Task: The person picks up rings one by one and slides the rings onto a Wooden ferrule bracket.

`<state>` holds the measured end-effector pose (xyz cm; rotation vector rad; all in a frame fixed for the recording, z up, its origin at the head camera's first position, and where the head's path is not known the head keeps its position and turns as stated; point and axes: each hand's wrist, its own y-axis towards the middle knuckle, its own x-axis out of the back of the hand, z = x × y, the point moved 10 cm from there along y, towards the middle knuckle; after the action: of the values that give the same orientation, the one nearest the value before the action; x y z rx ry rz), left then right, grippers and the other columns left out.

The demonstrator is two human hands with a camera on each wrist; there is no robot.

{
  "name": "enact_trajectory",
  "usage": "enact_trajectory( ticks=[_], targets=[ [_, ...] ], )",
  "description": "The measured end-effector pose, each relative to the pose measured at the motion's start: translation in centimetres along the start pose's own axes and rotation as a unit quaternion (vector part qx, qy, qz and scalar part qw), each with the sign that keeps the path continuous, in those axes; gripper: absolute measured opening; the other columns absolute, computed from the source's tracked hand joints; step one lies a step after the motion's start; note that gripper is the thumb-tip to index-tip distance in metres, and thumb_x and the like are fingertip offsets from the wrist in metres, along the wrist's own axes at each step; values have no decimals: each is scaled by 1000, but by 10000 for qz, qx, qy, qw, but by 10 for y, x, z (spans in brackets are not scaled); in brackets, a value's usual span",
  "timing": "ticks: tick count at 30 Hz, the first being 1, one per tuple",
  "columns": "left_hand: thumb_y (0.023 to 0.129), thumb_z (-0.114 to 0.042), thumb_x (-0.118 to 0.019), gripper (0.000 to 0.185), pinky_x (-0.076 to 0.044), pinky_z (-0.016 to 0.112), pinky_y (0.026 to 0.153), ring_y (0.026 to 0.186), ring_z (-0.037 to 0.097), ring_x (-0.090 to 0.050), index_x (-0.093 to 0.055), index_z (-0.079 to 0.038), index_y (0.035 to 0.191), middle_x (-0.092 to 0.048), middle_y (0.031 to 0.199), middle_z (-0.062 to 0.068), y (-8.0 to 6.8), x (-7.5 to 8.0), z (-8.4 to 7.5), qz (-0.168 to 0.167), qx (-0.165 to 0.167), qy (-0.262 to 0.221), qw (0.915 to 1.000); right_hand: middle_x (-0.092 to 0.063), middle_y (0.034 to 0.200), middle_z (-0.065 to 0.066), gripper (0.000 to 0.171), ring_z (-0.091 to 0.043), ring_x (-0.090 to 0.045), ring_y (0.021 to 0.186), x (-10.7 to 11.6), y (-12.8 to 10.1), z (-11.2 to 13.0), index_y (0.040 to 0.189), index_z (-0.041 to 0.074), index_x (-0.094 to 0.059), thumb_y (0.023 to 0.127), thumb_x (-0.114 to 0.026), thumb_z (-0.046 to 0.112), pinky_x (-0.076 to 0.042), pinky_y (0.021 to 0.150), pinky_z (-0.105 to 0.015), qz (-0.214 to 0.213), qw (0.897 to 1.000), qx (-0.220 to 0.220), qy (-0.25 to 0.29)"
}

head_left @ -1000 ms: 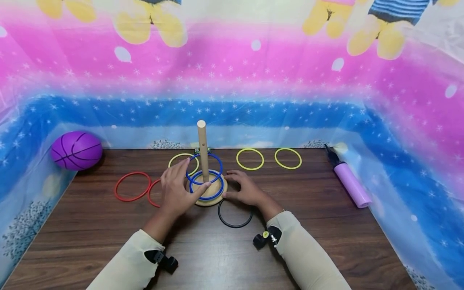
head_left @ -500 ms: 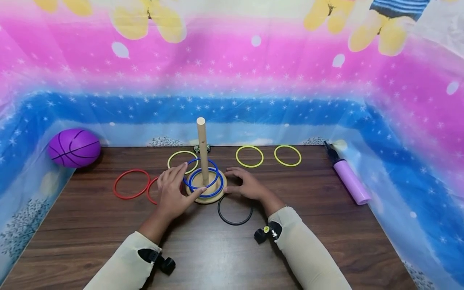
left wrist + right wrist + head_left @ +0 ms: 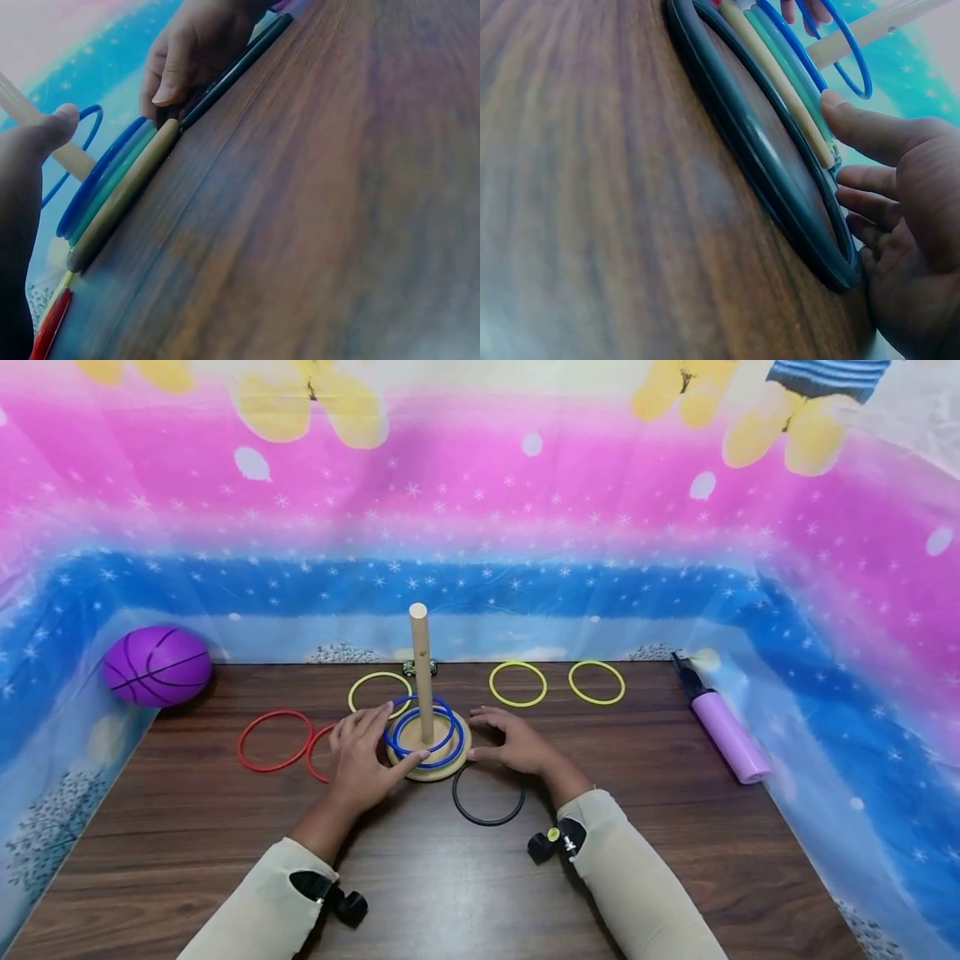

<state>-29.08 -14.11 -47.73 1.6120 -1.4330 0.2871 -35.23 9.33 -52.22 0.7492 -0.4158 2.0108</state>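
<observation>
A wooden peg [image 3: 422, 660] rises from a round wooden base [image 3: 435, 775]. My left hand [image 3: 363, 760] holds a blue ring [image 3: 857, 51] by its near left side, thumb toward me. This ring is looped round the peg and tilts above the stack. Another blue ring [image 3: 94, 180] lies flat on the base, over a green-looking ring [image 3: 112, 180] in the left wrist view. My right hand [image 3: 517, 747] rests beside the base's right edge, fingers extended and thumb near the rim, gripping nothing. A black ring [image 3: 487, 823] lies on the table just below it.
Two red rings [image 3: 275, 768] lie left, one partly behind my left hand. Yellow rings [image 3: 517, 704] lie toward the back. A small toy car [image 3: 420, 667] stands behind the peg. A purple ball [image 3: 157, 667] sits at far left, a lilac hand pump [image 3: 729, 737] at right.
The tilted blue ring has come down along the peg with my left hand, closer to the stack. My right hand has stayed beside the base.
</observation>
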Motion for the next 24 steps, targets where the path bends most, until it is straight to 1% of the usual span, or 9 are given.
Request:
enact_trajectory(
  ticks=[7,12,16,20,24],
  targets=[
    [85,-45,-93,95,-17,78,125,149,49,-44,-54,-5,161,-59,160,21,-1,-10,0,425,-29,-49,9991,-48,172,-8,63,-32,-30,168,-1,-1,1,154,13,-64,98,-85,33,-28,136,-57,-9,10000,-8,-70],
    [85,-47,-93,96,-15,76,126,150,47,-44,-53,-6,162,-58,162,19,1,-13,-1,481,-81,-55,9988,-48,171,-10,62,-35,-31,168,0,-2,2,154,11,-64,99,-84,31,-30,135,-59,-42,9999,55,-79],
    [85,-46,-93,95,-15,77,126,149,46,-45,-54,-6,161,-58,162,18,1,-15,0,504,-112,-43,9987,-47,172,-11,61,-36,-31,167,0,-2,1,154,11,-64,100,-83,31,-31,134,-60,-44,9998,101,-185],
    [85,-47,-93,96,-15,78,127,150,46,-45,-53,-7,162,-58,163,18,1,-17,2,576,-73,6,9983,-47,172,-11,61,-37,-31,168,-2,-2,3,154,10,-64,100,-83,32,-32,134,-59,2,9997,104,-220],
    [87,-49,-92,97,-13,80,128,152,45,-44,-51,-8,164,-56,165,17,1,-20,3,728,-9,48,9973,-47,172,-12,61,-36,-31,168,-3,-1,2,153,8,-64,100,-83,30,-33,134,-58,13,9997,90,-222]
  ],
)
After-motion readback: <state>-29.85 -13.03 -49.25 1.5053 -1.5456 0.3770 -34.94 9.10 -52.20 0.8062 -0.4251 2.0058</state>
